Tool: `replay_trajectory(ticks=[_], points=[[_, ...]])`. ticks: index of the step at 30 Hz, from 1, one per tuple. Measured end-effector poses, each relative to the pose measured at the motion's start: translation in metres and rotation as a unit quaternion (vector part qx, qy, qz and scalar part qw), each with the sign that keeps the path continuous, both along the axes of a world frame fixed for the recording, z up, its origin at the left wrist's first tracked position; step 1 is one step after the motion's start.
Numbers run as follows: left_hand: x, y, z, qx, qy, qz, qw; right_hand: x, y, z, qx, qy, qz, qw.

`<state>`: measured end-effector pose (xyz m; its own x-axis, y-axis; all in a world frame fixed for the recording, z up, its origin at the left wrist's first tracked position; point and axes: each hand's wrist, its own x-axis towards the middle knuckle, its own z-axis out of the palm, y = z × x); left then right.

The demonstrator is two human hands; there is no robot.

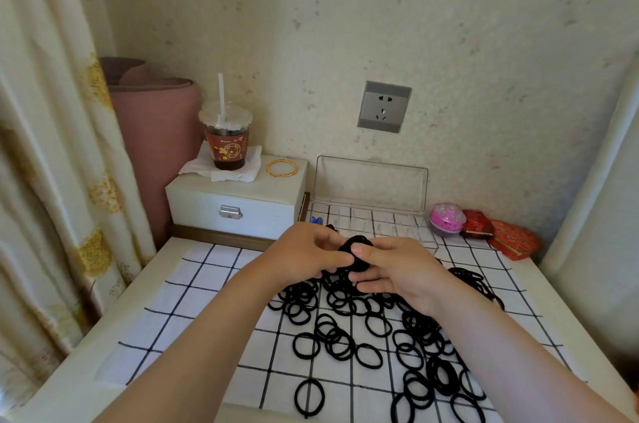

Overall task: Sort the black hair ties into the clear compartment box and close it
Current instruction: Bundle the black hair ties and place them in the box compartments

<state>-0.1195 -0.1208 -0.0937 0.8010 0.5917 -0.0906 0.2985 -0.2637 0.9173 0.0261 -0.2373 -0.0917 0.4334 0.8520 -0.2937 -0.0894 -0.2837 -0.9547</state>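
**Item 1 – bunch of black hair ties** (pixel 358 255): small stack of soft, matte elastic loops. Pinched betw. left hand (pixel 304 256) & right hand (pixel 397 270). Hands together, fingers curled on it, just above the pile.

**Item 2 – loose hair ties** (pixel 345 329): many thin round/oval rings, overlapping. Spread on grid cloth (pixel 207 284) over the surface (pixel 103 353), on the near side & to the right of hands.

**Item 3 – clear compartment box** (pixel 380 220): hard transparent plastic, rect., thin dividers. Lies straight beyond hands, just past fingertips, long axis left–right along the wall. Lid (pixel 371 184) open, upright at back. Fill level hard to tell.

**Note:** next move prob. a short reach fwd. Right hand sits nearer box middle, left hand nearer its left end.
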Motion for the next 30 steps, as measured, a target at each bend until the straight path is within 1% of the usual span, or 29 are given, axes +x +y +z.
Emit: replay_trajectory(ticks=[3, 6, 8, 12, 14, 16, 19, 21, 24, 30], points=[[-0.001, 0.008, -0.001, 0.058, 0.037, -0.001, 0.998, 0.0, -0.001, -0.002, -0.006, -0.069, -0.019, 0.997], [-0.001, 0.019, -0.007, 0.142, 0.061, 0.056, 0.986, 0.003, 0.01, 0.001, 0.002, -0.107, -0.07, 0.992], [-0.001, 0.025, -0.011, 0.163, 0.057, 0.078, 0.982, 0.009, 0.027, 0.004, 0.007, -0.14, -0.105, 0.984], [0.005, 0.029, -0.021, 0.212, 0.088, 0.039, 0.972, 0.02, 0.077, 0.003, -0.001, -0.212, -0.132, 0.968], [0.006, 0.031, -0.025, 0.218, 0.104, 0.017, 0.97, 0.023, 0.101, -0.001, -0.014, -0.232, -0.127, 0.964], [0.005, 0.035, -0.026, 0.223, 0.11, 0.001, 0.969, 0.026, 0.12, -0.006, -0.033, -0.285, -0.115, 0.951], [0.0, 0.042, -0.026, 0.238, 0.115, -0.017, 0.964, 0.026, 0.137, -0.007, -0.088, -0.425, -0.064, 0.899], [-0.003, 0.045, -0.025, 0.24, 0.122, -0.026, 0.963, 0.027, 0.14, -0.006, -0.14, -0.481, -0.025, 0.865], [-0.003, 0.046, -0.024, 0.23, 0.115, -0.028, 0.966, 0.03, 0.143, -0.006, -0.191, -0.542, 0.003, 0.819], [-0.001, 0.045, -0.025, 0.227, 0.108, -0.025, 0.968, 0.022, 0.159, -0.014, -0.271, -0.628, 0.05, 0.728]])
